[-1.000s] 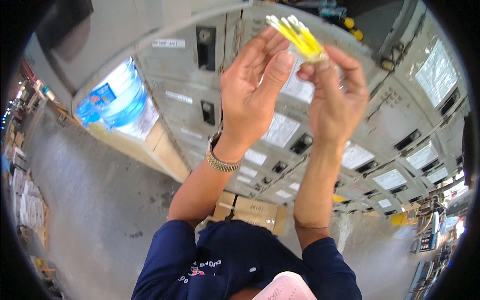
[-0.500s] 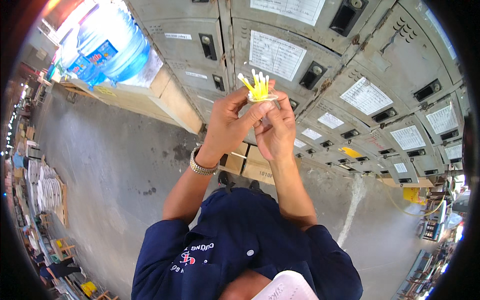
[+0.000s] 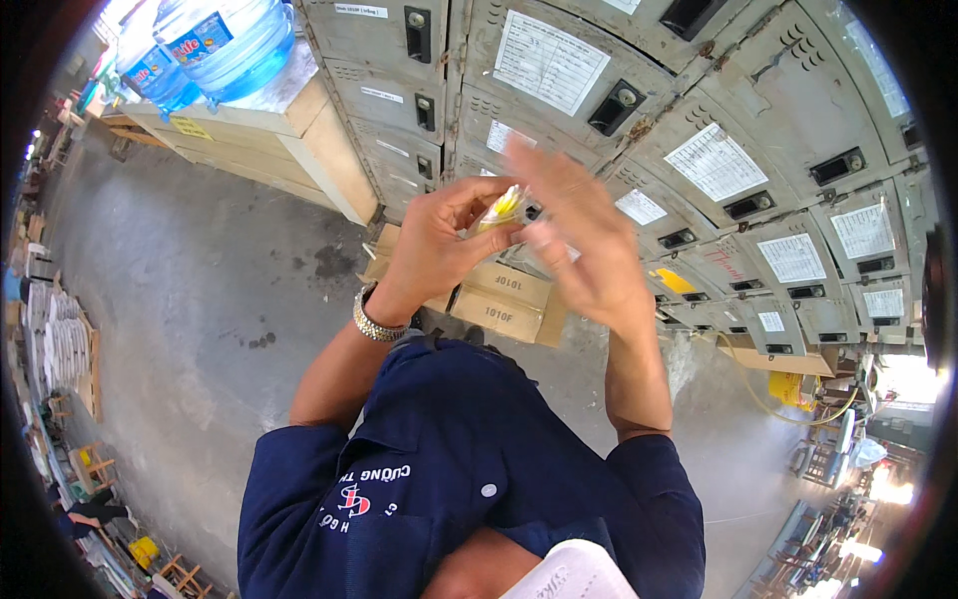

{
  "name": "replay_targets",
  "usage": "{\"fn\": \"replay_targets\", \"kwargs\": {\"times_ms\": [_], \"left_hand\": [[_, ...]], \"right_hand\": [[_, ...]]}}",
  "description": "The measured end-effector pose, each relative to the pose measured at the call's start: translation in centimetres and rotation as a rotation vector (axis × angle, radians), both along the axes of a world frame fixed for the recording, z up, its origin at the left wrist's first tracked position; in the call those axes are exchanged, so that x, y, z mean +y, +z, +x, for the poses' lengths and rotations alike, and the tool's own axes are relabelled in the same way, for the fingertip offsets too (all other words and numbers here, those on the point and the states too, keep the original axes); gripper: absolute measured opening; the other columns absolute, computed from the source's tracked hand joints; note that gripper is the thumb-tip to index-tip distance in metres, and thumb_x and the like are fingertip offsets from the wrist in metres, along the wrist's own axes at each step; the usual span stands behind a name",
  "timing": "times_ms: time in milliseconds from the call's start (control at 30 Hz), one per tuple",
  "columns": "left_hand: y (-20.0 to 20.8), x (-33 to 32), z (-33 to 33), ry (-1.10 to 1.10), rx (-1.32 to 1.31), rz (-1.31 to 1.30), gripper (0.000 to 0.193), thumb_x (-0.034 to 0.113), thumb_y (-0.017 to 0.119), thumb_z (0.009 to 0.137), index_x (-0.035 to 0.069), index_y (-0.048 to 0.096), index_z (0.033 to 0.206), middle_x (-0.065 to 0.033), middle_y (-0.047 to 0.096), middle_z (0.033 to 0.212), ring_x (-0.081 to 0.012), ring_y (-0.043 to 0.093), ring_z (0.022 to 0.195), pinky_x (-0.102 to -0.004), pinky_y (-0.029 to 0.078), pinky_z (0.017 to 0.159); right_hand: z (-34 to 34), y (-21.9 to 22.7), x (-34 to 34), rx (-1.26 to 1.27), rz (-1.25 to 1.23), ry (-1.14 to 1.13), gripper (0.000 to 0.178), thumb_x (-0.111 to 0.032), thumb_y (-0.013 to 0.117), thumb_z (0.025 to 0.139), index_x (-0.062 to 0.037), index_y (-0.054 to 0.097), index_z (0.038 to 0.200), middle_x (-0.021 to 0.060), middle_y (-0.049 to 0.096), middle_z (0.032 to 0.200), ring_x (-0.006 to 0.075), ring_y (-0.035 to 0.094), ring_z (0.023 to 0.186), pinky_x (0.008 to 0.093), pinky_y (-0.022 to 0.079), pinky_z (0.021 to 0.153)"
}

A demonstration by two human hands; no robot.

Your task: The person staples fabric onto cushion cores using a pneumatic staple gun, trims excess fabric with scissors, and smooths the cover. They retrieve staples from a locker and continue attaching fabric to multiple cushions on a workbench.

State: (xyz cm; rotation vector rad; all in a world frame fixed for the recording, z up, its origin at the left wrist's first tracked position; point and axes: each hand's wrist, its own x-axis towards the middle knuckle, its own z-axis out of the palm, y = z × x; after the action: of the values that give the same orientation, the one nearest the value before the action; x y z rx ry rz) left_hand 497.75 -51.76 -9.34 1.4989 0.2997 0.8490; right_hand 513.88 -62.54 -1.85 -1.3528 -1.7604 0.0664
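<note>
My left hand is closed around a small clear plastic pack with yellow-stemmed cotton swabs in it; their white tips show at the top. Whether the pack is a bag or a tub I cannot tell. Beside it on the right is my right hand, blurred by motion, its fingers stretched out and nothing visible in them. A metal-banded watch circles my left wrist.
Grey metal lockers with paper sheets and black latches rise in front and to the right. Cardboard boxes sit on the floor by my feet. Blue water bottles stand on a tiled counter at the far left.
My right hand has let go of the pack and swung up and to the right, its fingers straightened. The left hand has shifted slightly left and tilted the pack of swabs.
</note>
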Motion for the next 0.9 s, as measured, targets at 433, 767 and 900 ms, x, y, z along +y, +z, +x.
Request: {"fn": "replay_targets", "kwargs": {"times_ms": [433,767,900], "left_hand": [[-0.5,-1.5,0.8,0.196,0.037,0.111,0.079,0.008,0.089,0.079,0.007,0.052,0.149,-0.0050,0.070,0.102,-0.0099,0.063,0.089,-0.0285,0.055,0.083],[-0.3,-0.7,-2.4,-0.247,0.144,-0.075,0.045,0.017,0.068,0.101,-0.003,0.058,0.140,-0.0126,0.071,0.122,-0.0126,0.065,0.112,-0.0293,0.051,0.097],[-0.5,-0.8,-2.3,-0.276,0.115,-0.188,0.040,0.027,0.058,0.107,-0.005,0.065,0.130,-0.0132,0.075,0.109,-0.0128,0.069,0.101,-0.0297,0.056,0.088]], "right_hand": [[-0.8,-1.3,-0.9,0.016,0.026,-0.105,0.037,-0.014,0.085,0.080,-0.0066,0.073,0.113,0.0150,0.069,0.130,0.0313,0.067,0.118,0.0411,0.052,0.099],[2.3,-2.5,-0.5,0.156,-0.132,0.004,0.027,-0.007,0.088,0.076,-0.0034,0.067,0.091,0.0098,0.071,0.098,0.0202,0.069,0.088,0.0299,0.054,0.077],[2.4,-2.5,-0.2,0.272,-0.223,0.060,0.027,-0.004,0.088,0.076,-0.0023,0.068,0.094,0.0069,0.069,0.092,0.0154,0.063,0.079,0.0280,0.051,0.073]]}}
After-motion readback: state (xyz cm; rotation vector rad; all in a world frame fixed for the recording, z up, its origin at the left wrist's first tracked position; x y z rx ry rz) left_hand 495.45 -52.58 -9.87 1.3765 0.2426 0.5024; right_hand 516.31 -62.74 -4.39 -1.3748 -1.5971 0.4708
